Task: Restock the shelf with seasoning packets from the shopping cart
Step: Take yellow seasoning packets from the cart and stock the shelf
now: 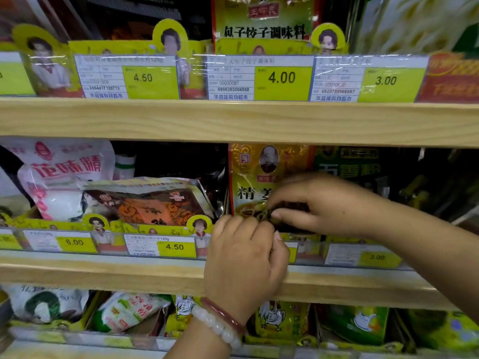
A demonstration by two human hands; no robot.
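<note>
Yellow seasoning packet [255, 182] stands upright on the middle shelf [129, 270], behind the price rail. Right hand [321, 203] pinches its lower part; left hand [246, 257] curls at its bottom edge. Placing seems nearly done; the cart is not visible.

Supermarket aisle — wooden shelves [233, 120], price tags [281, 79]

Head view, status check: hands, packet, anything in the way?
Both hands pinching: left hand, right hand on the yellow seasoning packet. Packet upright in middle shelf slot. Orange packet lies flat beside it, not blocking.
</note>
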